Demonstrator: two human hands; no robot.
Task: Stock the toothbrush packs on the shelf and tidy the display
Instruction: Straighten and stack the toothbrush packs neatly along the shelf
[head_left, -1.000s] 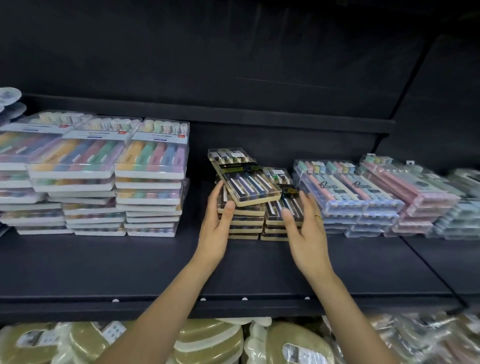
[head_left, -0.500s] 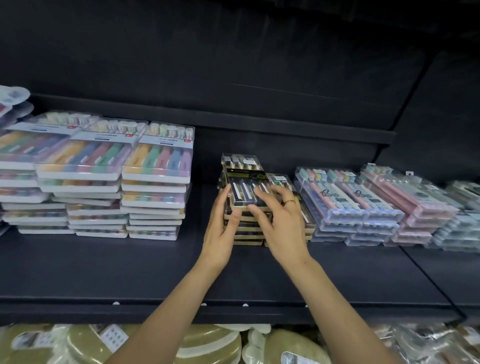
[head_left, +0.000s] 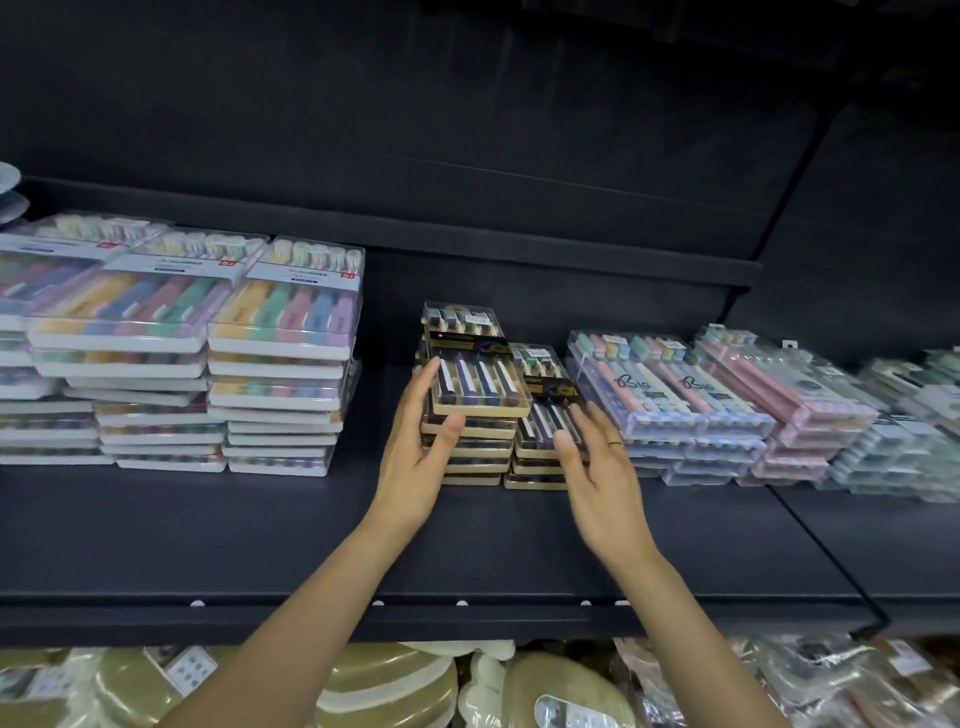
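Observation:
Two stacks of dark, gold-edged toothbrush packs stand mid-shelf. My left hand (head_left: 415, 452) presses straight fingers against the left side and front of the taller left stack (head_left: 475, 387), thumb at its front edge. My right hand (head_left: 597, 467), wearing a ring, hovers with fingers spread at the front of the lower right stack (head_left: 545, 415); whether it touches is unclear. The top pack on the left stack lies square with those beneath.
Tall stacks of pastel toothbrush packs (head_left: 283, 353) stand to the left, clear "Big" packs (head_left: 670, 395) and pink packs (head_left: 789, 395) to the right. The dark shelf (head_left: 208, 545) runs in front. Below it sit beige and white packaged goods (head_left: 384, 686).
The top pack, skewed a second ago, now lies straight on the left stack. My right hand has come off the pack and drawn back to the right stack's front. The left hand stayed.

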